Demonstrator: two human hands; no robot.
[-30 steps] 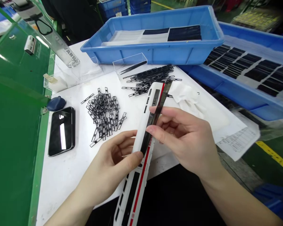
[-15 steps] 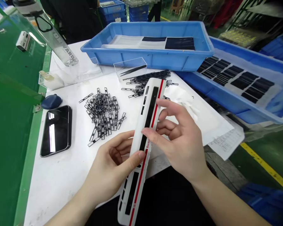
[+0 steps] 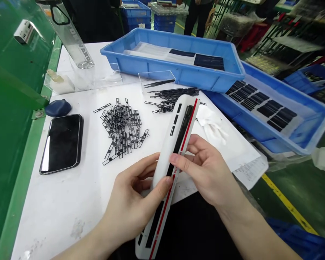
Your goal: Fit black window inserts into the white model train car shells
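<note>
A long white model train car shell [image 3: 164, 151], with a black window strip [image 3: 181, 135] and a red stripe, is held tilted in front of me. My left hand [image 3: 138, 196] grips its lower middle, thumb on the side near the red stripe and fingers around the roof. My right hand [image 3: 209, 177] pinches it a little higher, thumb on the black strip and fingers curled behind the striped edge. Left of the shell lies a loose pile of small black window frames [image 3: 123, 126]. Beyond its top end lie more thin black frames [image 3: 173, 94], partly hidden.
A phone [image 3: 62, 144] and a dark blue object [image 3: 58, 107] lie at left by the green partition [image 3: 18, 83]. Tweezers [image 3: 159, 83] rest in a clear box. A bottle [image 3: 77, 43] stands behind. Blue bins [image 3: 206, 77] hold black strips. Crumpled white material [image 3: 211, 122] lies right.
My right fingers, earlier stretched along the shell's striped edge, are now curled in lower behind it. The right thumb stays on the strip. The whole view has shifted slightly.
</note>
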